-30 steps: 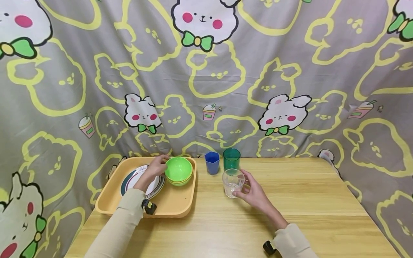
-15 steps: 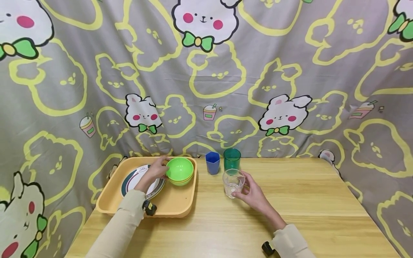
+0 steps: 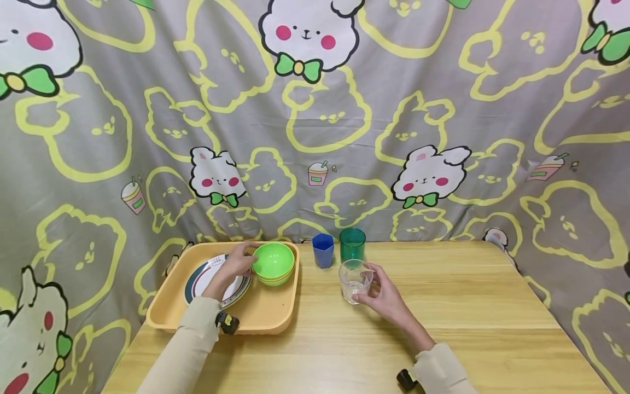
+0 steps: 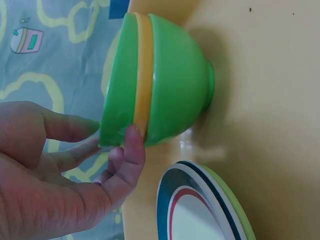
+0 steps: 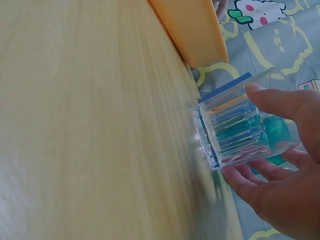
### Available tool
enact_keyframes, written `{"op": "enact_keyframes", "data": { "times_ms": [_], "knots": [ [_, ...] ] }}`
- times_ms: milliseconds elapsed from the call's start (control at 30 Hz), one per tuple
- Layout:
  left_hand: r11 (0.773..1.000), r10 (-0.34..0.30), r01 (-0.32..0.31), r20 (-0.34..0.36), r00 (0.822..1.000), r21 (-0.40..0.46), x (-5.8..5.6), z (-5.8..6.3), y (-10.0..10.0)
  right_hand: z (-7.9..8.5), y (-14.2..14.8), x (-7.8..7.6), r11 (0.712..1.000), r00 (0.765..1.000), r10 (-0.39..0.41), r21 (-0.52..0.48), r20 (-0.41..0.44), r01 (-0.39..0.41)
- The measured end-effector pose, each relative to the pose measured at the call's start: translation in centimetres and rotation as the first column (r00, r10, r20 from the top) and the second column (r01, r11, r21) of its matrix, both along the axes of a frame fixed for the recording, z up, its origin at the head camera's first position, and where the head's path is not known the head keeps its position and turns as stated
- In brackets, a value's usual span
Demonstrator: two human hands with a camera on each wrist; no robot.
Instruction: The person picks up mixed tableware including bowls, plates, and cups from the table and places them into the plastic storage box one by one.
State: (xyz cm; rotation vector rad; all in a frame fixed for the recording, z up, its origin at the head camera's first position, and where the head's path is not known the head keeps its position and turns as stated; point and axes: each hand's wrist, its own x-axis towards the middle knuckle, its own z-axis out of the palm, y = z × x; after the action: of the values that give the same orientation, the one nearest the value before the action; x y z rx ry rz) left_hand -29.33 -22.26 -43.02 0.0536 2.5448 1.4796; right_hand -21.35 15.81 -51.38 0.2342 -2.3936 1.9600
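Note:
My left hand (image 3: 237, 264) pinches the left rim of a green bowl (image 3: 273, 259). This bowl tops a nested stack, and the left wrist view shows a yellow bowl (image 4: 144, 70) between it and a lower green bowl (image 4: 180, 85). The stack sits in an orange tray (image 3: 169, 312), right of some stacked plates (image 3: 199, 282). With thumb and fingers on opposite sides, my right hand (image 3: 386, 295) holds a clear ridged glass (image 3: 354, 282) upright. Its base is at or just over the tabletop; I cannot tell which.
A blue hexagonal cup (image 3: 323, 251) and a green transparent cup (image 3: 352, 243) stand behind the clear glass, near the curtain (image 3: 354, 131). The wooden table (image 3: 462, 306) extends to the right and front of them.
Both hands keep their places on the bowl and the glass. Only the head view has shifted very slightly.

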Motion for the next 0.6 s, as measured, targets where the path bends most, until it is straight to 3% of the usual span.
{"op": "enact_keyframes", "data": {
  "times_ms": [200,367,600],
  "knots": [
    [1.000,-0.003,0.004,-0.037,0.999,0.020,0.5,0.9,-0.1,0.3,0.3,0.2,1.000,1.000,-0.008,0.002,0.013,0.008],
    [1.000,-0.010,0.007,-0.085,0.996,-0.028,0.8,1.9,0.2,0.4,0.7,0.1,1.000,1.000,-0.009,0.007,-0.008,0.009],
    [0.999,0.053,-0.054,-0.190,0.980,-0.001,1.5,2.8,1.5,0.9,1.3,-0.1,0.999,0.999,-0.026,0.019,-0.032,0.027]
  ]
}}
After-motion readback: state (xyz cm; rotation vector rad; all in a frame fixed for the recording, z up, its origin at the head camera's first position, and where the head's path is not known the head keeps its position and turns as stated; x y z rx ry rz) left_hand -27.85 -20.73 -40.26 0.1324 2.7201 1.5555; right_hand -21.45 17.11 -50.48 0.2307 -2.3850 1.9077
